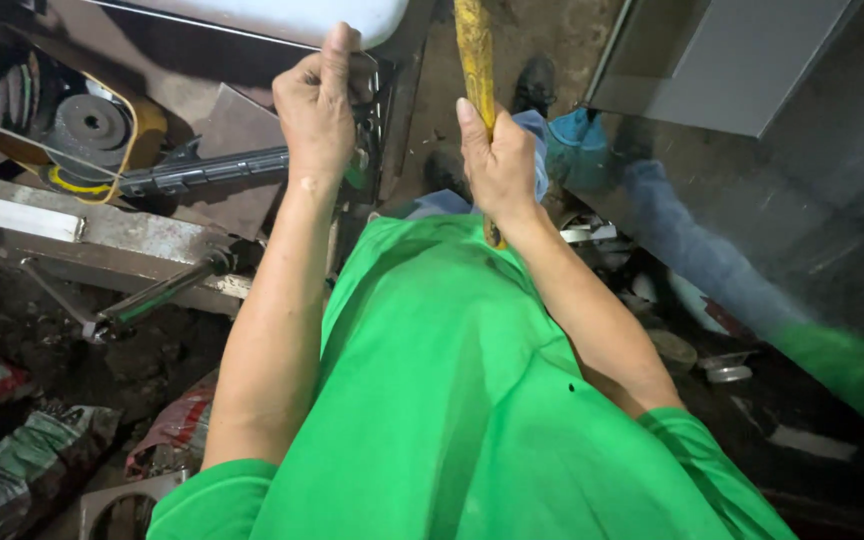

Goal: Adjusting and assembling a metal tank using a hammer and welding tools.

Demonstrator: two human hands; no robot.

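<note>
My right hand (497,165) is closed around a yellowish wooden handle (474,50) that runs up out of the top of the view; its head is hidden. My left hand (317,105) grips the edge of a dark metal frame (377,110) below a white rounded object (292,18), thumb pointing up. A black ribbed bar (207,172) sticks out to the left just under that hand. Both forearms reach forward over my green shirt (452,400).
A yellow container of grinding discs (87,125) sits at upper left on a rusty metal bench (102,235). A long wrench (152,298) lies at the bench edge. Sacks (22,460) lie on the floor at lower left. A grey metal cabinet (732,60) stands at right.
</note>
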